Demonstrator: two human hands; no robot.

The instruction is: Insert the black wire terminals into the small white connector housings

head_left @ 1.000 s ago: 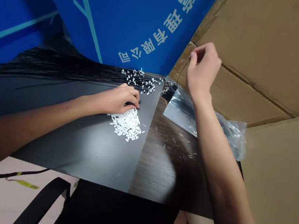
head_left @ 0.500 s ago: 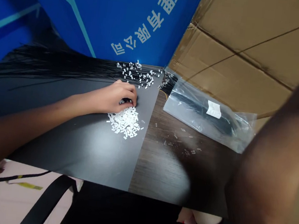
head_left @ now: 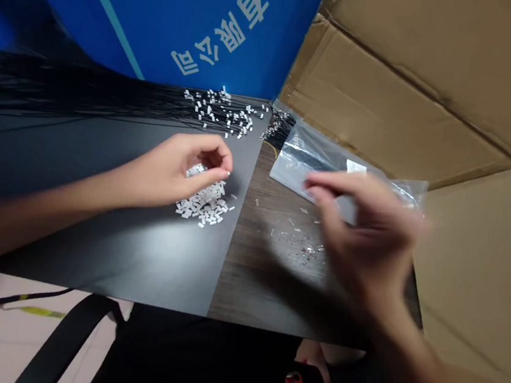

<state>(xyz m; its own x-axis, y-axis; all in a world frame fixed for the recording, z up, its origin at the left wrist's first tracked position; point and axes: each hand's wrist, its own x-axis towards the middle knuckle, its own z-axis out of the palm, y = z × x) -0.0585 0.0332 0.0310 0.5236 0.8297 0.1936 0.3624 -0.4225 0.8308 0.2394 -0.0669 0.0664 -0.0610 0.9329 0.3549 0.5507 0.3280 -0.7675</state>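
Observation:
My left hand (head_left: 193, 169) is above the loose pile of small white plastic connector housings (head_left: 208, 204). Its thumb and forefinger pinch one white connector housing (head_left: 228, 173), of which only a bit shows. My right hand (head_left: 366, 229), smeared by motion, is over the wood-grain side with thumb and forefinger closed together. A thin dark streak behind it looks like a black wire (head_left: 464, 339) trailing from the grip; the held end is too blurred to make out. Along the back lie many black wires (head_left: 122, 99) with white housings (head_left: 227, 114) on their ends.
A clear plastic bag (head_left: 290, 165) of black wires with bare metal tips (head_left: 276, 125) lies by the cardboard (head_left: 386, 96). Tiny clear scraps (head_left: 297, 229) are scattered on the wood-grain surface. A blue printed panel (head_left: 165, 15) stands behind; the table edge is in front.
My right hand has come down into view from the right, where only the raised forearm showed. The left hand has lifted from the pile with a housing. The camera view has shifted slightly.

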